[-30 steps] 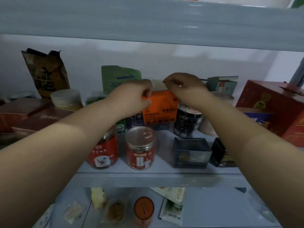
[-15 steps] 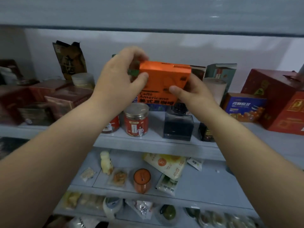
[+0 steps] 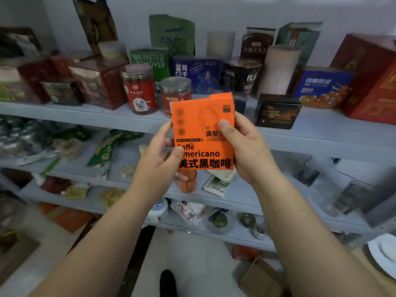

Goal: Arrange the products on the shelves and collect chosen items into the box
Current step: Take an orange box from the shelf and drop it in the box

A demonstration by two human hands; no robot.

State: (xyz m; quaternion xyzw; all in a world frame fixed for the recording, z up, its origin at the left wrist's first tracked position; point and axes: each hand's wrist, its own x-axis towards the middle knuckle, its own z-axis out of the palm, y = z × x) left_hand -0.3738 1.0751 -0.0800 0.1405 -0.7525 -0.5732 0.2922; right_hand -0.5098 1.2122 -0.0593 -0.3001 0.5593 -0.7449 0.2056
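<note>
An orange coffee box [image 3: 199, 125] printed "Caffè Americano" is held upright in front of the shelves, its front facing me. My left hand [image 3: 160, 155] grips its lower left edge, thumb on the front. My right hand [image 3: 242, 144] holds its right side, thumb pressed on the front face. Behind the box, the grey upper shelf [image 3: 321, 136] carries jars, tins and cartons. A brown cardboard box [image 3: 260, 277] sits on the floor at the lower right.
Two red-labelled jars [image 3: 140, 88] and a black carton [image 3: 276, 111] stand near the upper shelf's front edge. Lower shelves [image 3: 246, 202] hold sachets, packets and an orange cup. Red cartons [image 3: 368, 78] fill the right end. A white plate [image 3: 383, 251] lies at far right.
The orange box has come off the upper shelf and down toward me in both hands. My view has dropped, showing the lower shelves and the floor.
</note>
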